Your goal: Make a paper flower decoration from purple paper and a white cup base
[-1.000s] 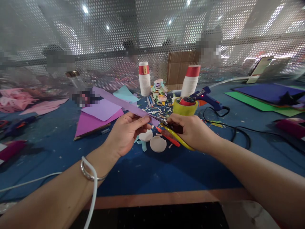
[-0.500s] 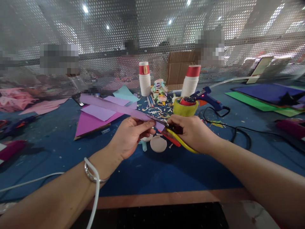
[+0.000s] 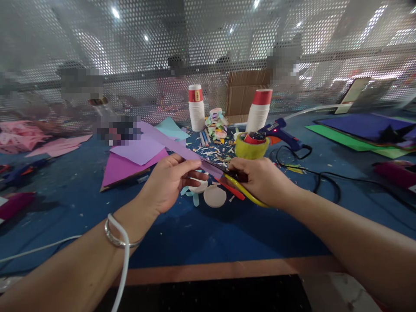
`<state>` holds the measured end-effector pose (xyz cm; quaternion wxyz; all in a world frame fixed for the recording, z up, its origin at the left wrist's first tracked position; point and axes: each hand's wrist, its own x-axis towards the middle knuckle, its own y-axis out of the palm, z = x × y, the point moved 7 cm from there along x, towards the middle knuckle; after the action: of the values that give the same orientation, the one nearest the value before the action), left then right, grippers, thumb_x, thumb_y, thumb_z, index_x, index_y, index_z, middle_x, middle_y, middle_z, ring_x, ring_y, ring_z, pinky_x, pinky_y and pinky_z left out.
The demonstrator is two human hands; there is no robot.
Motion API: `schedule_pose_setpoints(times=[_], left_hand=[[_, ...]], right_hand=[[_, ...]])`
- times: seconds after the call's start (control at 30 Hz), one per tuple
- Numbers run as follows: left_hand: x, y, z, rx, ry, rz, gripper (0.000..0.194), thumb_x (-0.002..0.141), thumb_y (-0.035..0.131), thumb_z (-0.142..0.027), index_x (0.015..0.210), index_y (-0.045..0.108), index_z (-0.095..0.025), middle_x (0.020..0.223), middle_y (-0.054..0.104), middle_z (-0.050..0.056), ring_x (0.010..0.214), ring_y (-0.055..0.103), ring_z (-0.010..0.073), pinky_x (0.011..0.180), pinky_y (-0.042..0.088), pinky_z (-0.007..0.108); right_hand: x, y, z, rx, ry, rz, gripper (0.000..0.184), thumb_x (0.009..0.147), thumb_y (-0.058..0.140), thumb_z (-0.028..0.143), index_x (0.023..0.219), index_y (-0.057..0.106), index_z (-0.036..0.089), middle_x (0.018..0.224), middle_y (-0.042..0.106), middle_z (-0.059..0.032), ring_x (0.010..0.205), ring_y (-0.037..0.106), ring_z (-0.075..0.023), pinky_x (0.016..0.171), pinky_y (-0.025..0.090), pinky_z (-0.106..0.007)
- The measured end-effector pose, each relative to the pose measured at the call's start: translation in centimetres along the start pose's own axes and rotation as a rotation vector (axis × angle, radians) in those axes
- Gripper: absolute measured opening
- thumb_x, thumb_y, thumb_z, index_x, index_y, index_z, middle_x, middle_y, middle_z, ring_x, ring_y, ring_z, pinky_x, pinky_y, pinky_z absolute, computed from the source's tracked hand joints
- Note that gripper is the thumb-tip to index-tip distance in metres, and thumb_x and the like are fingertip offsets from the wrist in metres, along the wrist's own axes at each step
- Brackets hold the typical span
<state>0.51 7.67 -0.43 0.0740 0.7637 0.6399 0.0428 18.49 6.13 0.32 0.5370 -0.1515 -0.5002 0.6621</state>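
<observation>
Nearside room; cup stacks [image 3: 196, 116] beyond hands [image 3: 167, 184] [image 3: 266, 177]

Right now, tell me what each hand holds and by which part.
Left hand: a purple paper strip, between thumb and fingers near its scissors-side end. Right hand: yellow-handled scissors, by the handles.

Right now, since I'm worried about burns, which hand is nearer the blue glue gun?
Right. The right hand is in front of and slightly left of the blue glue gun; the left hand is farther left.
</observation>
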Motion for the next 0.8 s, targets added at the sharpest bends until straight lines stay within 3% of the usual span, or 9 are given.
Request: schedule_pose_setpoints(times=[0.17, 0.6, 0.8], left_hand=[[0.0, -0.1, 0.1, 0.051, -0.027, -0.018, 0.011, 0.076, 0.079, -0.021, 0.071, 0.073, -0.013, 0.065, 0.072, 0.005, 0.058, 0.069, 0.0132, 0.050, 0.050, 0.018], [-0.1, 0.6, 1.2, 0.034, -0.124, 0.013, 0.012, 0.081, 0.077, -0.019, 0.071, 0.072, -0.013, 0.061, 0.072, 0.004, 0.055, 0.066, 0.0109, 0.049, 0.046, 0.017], [0.0, 0.9, 1.4, 0.038, -0.124, 0.100, 0.011, 0.083, 0.076, -0.022, 0.077, 0.077, -0.013, 0.062, 0.072, 0.003, 0.058, 0.066, 0.0099, 0.052, 0.048, 0.016]], right_hand=[[0.1, 0.1, -0.2, 0.010, 0.007, 0.011, 0.029, 0.087, 0.056, 0.047, 0.077, 0.058, 0.021, 0.065, 0.060, -0.0007, 0.056, 0.046, -0.0132, 0.054, 0.030, -0.026], [0.0, 0.1, -0.2, -0.009, 0.032, 0.016, 0.017, 0.080, 0.061, 0.037, 0.082, 0.061, 0.020, 0.065, 0.061, 0.0001, 0.057, 0.048, -0.0135, 0.055, 0.030, -0.026], [0.0, 0.0, -0.2, -0.050, 0.035, 0.022, 0.018, 0.081, 0.060, 0.036, 0.087, 0.063, 0.019, 0.067, 0.064, -0.0012, 0.057, 0.052, -0.0142, 0.057, 0.030, -0.026]])
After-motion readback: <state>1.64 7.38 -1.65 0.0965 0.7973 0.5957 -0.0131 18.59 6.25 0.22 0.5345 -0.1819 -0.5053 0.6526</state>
